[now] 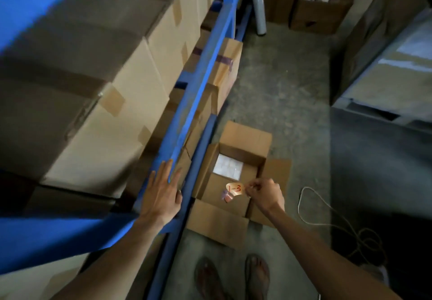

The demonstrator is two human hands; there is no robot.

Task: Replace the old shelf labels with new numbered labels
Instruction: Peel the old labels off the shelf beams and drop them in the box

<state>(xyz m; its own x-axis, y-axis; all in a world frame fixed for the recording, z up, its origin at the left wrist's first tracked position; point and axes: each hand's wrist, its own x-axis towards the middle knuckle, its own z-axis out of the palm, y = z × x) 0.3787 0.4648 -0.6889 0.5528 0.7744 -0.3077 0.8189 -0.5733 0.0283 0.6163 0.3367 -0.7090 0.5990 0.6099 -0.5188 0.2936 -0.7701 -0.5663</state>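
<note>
Two hands work at the rack: the left hand (161, 194) lies flat and open on the blue shelf beam (187, 103), while the right hand (264, 194) pinches a label (235, 189) marked "1-3". Below it sits an open cardboard box (233, 183) on the floor (280, 89).

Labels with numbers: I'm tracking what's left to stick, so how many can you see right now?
1. A single label marked "1-3" in red, pinched in the right hand above the open box on the floor. Others may be hidden from this view.
</note>
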